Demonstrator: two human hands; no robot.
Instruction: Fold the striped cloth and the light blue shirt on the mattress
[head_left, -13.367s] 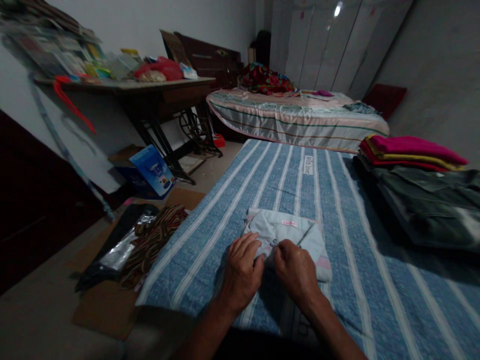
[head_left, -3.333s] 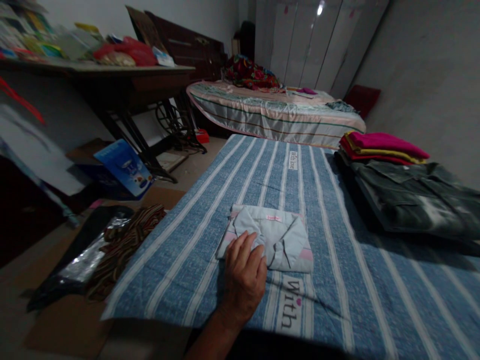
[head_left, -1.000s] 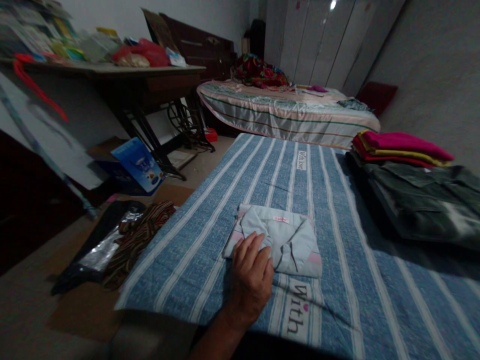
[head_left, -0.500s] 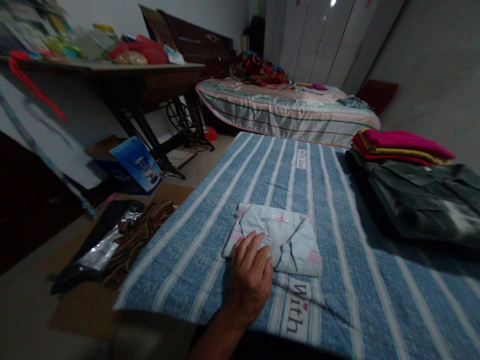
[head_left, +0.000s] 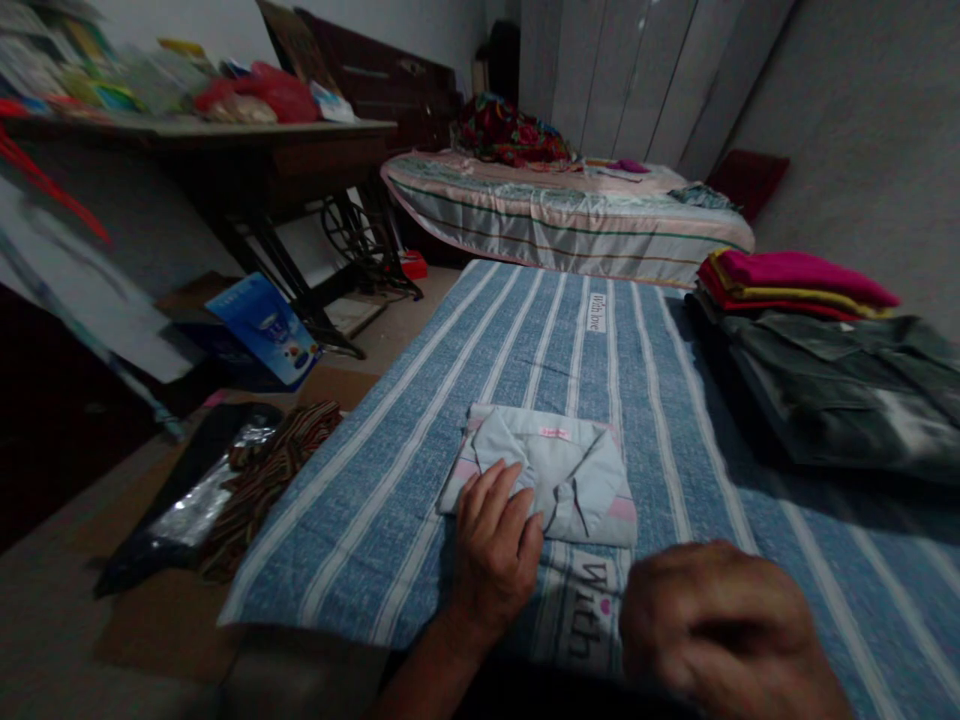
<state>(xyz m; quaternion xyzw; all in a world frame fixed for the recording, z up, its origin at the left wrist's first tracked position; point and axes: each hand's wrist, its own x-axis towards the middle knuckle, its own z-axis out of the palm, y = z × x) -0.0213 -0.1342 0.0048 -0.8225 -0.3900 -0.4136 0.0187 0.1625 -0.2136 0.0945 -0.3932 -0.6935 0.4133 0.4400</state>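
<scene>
A folded pale grey-blue shirt (head_left: 577, 475) with pink patches and a small pink neck label lies on a blue-and-white striped cloth (head_left: 360, 480), its collar toward the far side. My left hand (head_left: 495, 545) rests on the shirt's near left part, fingers laid out over the cloth and holding nothing. To the right of it, closer to the camera, my right hand (head_left: 727, 630) is raised, slightly blurred, with curled fingers. I see nothing in it. It is apart from the shirt in the picture.
On the right a pile of folded dark garments (head_left: 847, 380) has pink, yellow and red cloths (head_left: 795, 280) on top. Left stands a treadle sewing table (head_left: 300, 150) with bags on it. A blue box (head_left: 262, 330) and striped fabric (head_left: 277, 490) are on the floor. Behind is a bed (head_left: 570, 220).
My right hand has come into view at the lower right. My left hand stays on the shirt. The whole view has shifted slightly.
</scene>
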